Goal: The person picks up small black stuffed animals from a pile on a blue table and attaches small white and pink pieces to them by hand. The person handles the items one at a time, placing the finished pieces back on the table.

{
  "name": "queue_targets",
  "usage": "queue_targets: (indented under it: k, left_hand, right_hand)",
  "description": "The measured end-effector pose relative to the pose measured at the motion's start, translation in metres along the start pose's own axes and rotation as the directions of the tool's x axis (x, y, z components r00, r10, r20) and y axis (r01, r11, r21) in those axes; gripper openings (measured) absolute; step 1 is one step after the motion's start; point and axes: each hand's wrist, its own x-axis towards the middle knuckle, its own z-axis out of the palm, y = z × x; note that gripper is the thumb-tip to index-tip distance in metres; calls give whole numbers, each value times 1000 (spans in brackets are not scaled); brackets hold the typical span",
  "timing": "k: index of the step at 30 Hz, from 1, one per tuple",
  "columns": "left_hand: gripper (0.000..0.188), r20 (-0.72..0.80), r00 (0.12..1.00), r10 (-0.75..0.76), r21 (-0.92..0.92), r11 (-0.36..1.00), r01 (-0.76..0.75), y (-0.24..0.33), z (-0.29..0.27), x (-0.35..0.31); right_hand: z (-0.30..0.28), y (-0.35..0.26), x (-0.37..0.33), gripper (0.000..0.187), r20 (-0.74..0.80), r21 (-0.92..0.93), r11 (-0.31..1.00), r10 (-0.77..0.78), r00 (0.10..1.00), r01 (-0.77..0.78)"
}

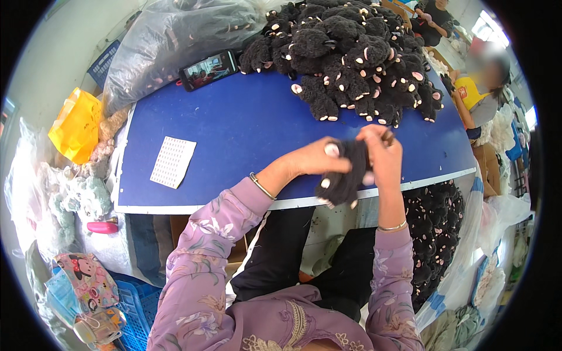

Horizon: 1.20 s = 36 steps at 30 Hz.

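A small black plush toy [345,182] with pale pink ears and cream paw tips is held over the front edge of the blue table [246,140]. My left hand [319,159] grips its left side, the fingers wrapped round the body. At the toy's upper right, my right hand [383,155] is closed with fingers pinched near the top; motion blurs what lies between the fingertips. Behind my hands rises a large heap of similar black plush toys [345,55].
On the table lie a sticker sheet [173,162] and a phone [209,70]. A clear plastic sack [170,44] stands back left, a yellow bag [76,126] left. More black toys fill a bag [436,228] below right. Blue crates [132,307] sit lower left. Two people are at far right.
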Motion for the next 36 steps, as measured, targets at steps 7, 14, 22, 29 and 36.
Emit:
queue_targets:
  k: [7, 14, 22, 29, 36]
  left_hand:
    - [27, -450, 867, 214, -467, 771, -433, -9, -14, 17]
    - [45, -215, 964, 155, -96, 979, -179, -3, -2, 11]
    - [26, -381, 918, 114, -244, 945, -219, -19, -19, 16]
    - [25, -459, 887, -41, -463, 864, -199, -11, -15, 17]
    - [24, -429, 902, -54, -439, 885, -157, -5, -12, 13]
  right_hand:
    - [4, 5, -3, 28, 61, -28, 994, -106, 993, 107]
    - [6, 11, -4, 26, 72, -143, 978, -144, 987, 153]
    - [4, 10, -4, 16, -149, -87, 987, -145, 978, 133]
    - [14, 8, -9, 12, 111, -26, 984, -172, 979, 176]
    - [13, 12, -11, 7, 23, -31, 968, -250, 968, 250]
